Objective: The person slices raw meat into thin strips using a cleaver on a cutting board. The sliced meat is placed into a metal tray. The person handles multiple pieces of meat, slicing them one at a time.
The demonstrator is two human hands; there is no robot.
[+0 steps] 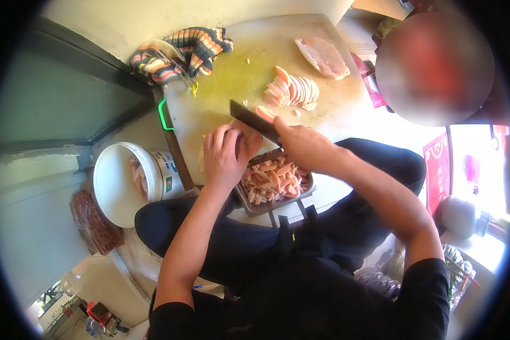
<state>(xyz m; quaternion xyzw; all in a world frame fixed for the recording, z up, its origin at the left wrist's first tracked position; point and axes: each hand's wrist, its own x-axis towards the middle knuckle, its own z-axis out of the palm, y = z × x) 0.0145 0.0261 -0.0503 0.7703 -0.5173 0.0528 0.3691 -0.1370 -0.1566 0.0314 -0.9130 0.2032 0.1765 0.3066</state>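
My right hand (301, 142) grips a dark-bladed knife (255, 121), its blade pointing up and left over the cutting board (221, 63). Fingers bent, my left hand (225, 153) rests on a piece of pale raw meat (251, 140) beside the blade. A loose strip of meat (265, 113) lies just beyond the knife. Farther back are a fanned row of meat slices (299, 90) and a whole flat slab of raw meat (323, 57). Below my hands, a metal tray (255, 208) holds many cut meat strips (276, 180).
A striped knitted cloth (199, 51) lies at the board's back left corner, near a green handle (163, 114). Left of the board stands a white plastic bucket (123, 182) with meat inside. A bag of dark red stuff (91, 223) sits beside it. A blurred area hides the upper right.
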